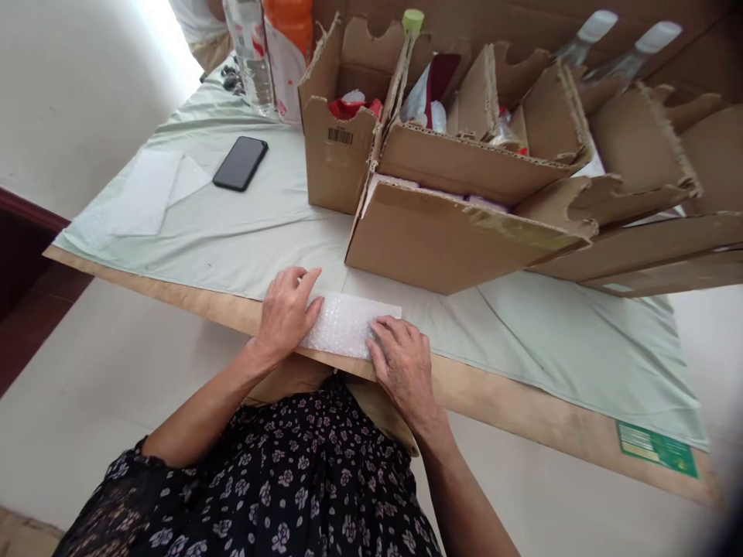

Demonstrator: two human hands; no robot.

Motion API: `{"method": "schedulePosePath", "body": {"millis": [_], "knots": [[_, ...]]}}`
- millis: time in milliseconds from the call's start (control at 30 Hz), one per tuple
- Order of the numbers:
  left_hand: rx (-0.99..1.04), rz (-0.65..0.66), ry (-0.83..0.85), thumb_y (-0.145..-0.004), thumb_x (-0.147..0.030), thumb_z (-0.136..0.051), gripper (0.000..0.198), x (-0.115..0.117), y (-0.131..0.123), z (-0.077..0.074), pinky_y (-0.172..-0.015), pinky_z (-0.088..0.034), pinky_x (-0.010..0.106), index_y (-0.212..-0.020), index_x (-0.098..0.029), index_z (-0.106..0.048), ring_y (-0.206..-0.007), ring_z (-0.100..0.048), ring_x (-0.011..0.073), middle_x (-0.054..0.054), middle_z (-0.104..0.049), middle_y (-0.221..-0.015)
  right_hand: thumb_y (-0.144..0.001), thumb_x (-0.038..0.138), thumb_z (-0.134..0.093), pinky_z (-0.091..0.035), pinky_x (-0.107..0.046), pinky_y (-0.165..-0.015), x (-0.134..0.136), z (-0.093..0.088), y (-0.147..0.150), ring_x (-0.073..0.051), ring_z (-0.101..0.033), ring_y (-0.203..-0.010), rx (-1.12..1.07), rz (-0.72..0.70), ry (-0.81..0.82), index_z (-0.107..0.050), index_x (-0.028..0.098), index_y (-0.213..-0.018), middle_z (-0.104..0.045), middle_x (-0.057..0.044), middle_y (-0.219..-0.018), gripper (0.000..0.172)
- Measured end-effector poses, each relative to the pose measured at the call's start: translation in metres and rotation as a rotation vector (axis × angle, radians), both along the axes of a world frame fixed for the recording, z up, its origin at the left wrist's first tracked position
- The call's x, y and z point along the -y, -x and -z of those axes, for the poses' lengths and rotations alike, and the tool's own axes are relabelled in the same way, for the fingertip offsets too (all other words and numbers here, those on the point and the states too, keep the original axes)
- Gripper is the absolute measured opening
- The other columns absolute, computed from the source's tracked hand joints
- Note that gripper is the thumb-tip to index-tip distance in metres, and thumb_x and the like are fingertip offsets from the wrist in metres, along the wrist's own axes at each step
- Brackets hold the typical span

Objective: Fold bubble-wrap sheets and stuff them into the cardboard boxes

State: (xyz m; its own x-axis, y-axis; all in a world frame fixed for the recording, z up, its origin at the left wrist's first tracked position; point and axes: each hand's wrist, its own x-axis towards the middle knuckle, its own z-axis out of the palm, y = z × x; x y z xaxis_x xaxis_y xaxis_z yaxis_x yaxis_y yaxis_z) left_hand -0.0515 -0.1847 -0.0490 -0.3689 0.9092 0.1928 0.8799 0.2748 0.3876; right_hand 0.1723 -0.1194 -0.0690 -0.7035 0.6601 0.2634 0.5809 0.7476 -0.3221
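Note:
A flat white piece of bubble wrap (340, 321) lies at the table's front edge, between my two hands. My left hand (287, 313) rests at its left end, thumb and forefinger apart, the thumb touching the wrap. Over the right end my right hand (405, 360) is bent, its fingers and thumb closing on the wrap. Something small and greyish shows by those fingertips, too little of it to name. A white strip of the wrap sticks out beyond the right fingers.
Cardboard boxes (441, 240) with packets inside stand behind my hands. A black phone (240, 163) and white bubble-wrap sheets (148, 189) lie on the left of the green cloth (279, 232). Bottles, one with an orange drink (289, 62), stand at the back. Part of another person (200, 31) shows there.

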Motion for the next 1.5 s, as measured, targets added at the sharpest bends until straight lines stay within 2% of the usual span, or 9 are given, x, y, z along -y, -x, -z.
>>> {"method": "schedulePosePath", "body": {"millis": [200, 400, 600, 767, 867, 1033, 1133, 1333, 1500], "knots": [[-0.065, 0.229, 0.111, -0.1, -0.019, -0.049, 0.026, 0.007, 0.0, 0.007, -0.089, -0.051, 0.045, -0.109, -0.021, -0.074, -0.098, -0.06, 0.029, 0.013, -0.068, -0.107, -0.1, 0.021, -0.056, -0.044, -0.043, -0.092, -0.004, -0.001, -0.003, -0.029, -0.062, -0.114, 0.005, -0.012, -0.001, -0.072, 0.022, -0.115, -0.073, -0.01, -0.126, 0.022], [-0.027, -0.005, -0.034, -0.096, -0.03, -0.06, 0.037, 0.017, 0.021, 0.008, -0.098, -0.052, 0.046, -0.129, -0.016, -0.065, -0.109, -0.06, 0.0307, 0.014, -0.064, -0.115, -0.102, 0.039, -0.054, -0.043, -0.044, -0.09, -0.022, -0.003, -0.023, -0.03, -0.062, -0.108, -0.16, 0.212, -0.057, -0.071, 0.02, -0.12, -0.072, -0.014, -0.123, 0.031], [0.019, -0.086, 0.102, -0.085, -0.025, -0.066, 0.01, 0.018, 0.015, 0.008, -0.095, -0.053, 0.049, -0.093, -0.019, -0.068, -0.103, -0.059, 0.0318, 0.013, -0.065, -0.107, -0.095, 0.045, -0.06, -0.043, -0.048, -0.089, -0.026, 0.004, -0.01, -0.035, -0.06, -0.11, -0.068, 0.277, 0.052, -0.07, 0.019, -0.095, -0.07, -0.017, -0.128, 0.028], [0.275, -0.106, -0.048, -0.081, -0.018, -0.059, 0.006, 0.02, 0.002, 0.002, -0.093, -0.053, 0.044, -0.077, -0.022, -0.058, -0.101, -0.062, 0.0269, 0.011, -0.067, -0.106, -0.095, 0.039, -0.06, -0.051, -0.038, -0.083, -0.01, -0.005, -0.006, -0.023, -0.067, -0.091, -0.456, 0.303, 0.396, -0.061, 0.022, -0.094, -0.075, -0.008, -0.104, 0.016], [0.624, -0.134, -0.12, -0.085, -0.029, -0.061, 0.012, 0.03, -0.003, -0.01, -0.072, -0.052, 0.03, -0.079, -0.022, -0.053, -0.082, -0.063, 0.0186, 0.004, -0.067, -0.092, -0.092, 0.04, -0.066, -0.052, -0.029, -0.069, -0.004, -0.014, -0.017, -0.015, -0.063, -0.071, -0.604, 0.299, 0.547, -0.059, 0.023, -0.095, -0.069, 0.0, -0.081, 0.019], [0.982, -0.118, -0.261, -0.086, -0.04, -0.069, 0.039, 0.032, -0.01, -0.045, -0.057, -0.041, 0.022, -0.119, -0.023, -0.056, -0.061, -0.054, 0.0111, -0.006, -0.058, -0.07, -0.092, 0.039, -0.07, -0.054, -0.027, -0.065, -0.016, -0.043, -0.035, -0.015, -0.068, -0.072, -0.69, 0.195, 0.628, -0.061, 0.022, -0.113, -0.07, 0.001, -0.081, 0.028], [0.9, 0.035, -0.356, -0.089, -0.037, -0.07, 0.059, 0.011, -0.007, -0.084, -0.059, -0.043, 0.023, -0.144, -0.024, -0.05, -0.063, -0.055, 0.0113, -0.005, -0.058, -0.073, -0.091, 0.037, -0.073, -0.058, -0.027, -0.066, -0.043, -0.088, -0.041, -0.015, -0.071, -0.075, -0.756, 0.098, 0.557, -0.065, 0.022, -0.116, -0.074, -0.001, -0.088, 0.029], [0.455, 0.305, -0.336, -0.085, -0.022, -0.07, 0.041, -0.098, 0.016, -0.17, -0.057, -0.037, 0.024, -0.126, -0.022, -0.069, -0.056, -0.043, 0.0105, -0.007, -0.049, -0.064, -0.082, 0.027, -0.08, -0.047, -0.022, -0.055, -0.156, -0.195, -0.037, -0.009, -0.063, -0.06, -0.574, 0.077, 0.378, -0.072, 0.015, -0.103, -0.071, 0.003, -0.073, 0.025], [0.025, 0.39, 0.067, -0.083, -0.014, -0.062, 0.018, -0.18, 0.016, -0.186, -0.075, -0.043, 0.025, -0.094, -0.014, -0.076, -0.067, -0.053, 0.0114, -0.006, -0.051, -0.063, -0.084, 0.015, -0.069, -0.025, -0.023, -0.052, -0.235, -0.217, -0.009, 0.002, -0.037, -0.043, 0.154, 0.109, 0.447, -0.062, 0.011, -0.058, -0.046, 0.012, -0.046, 0.027]]}}
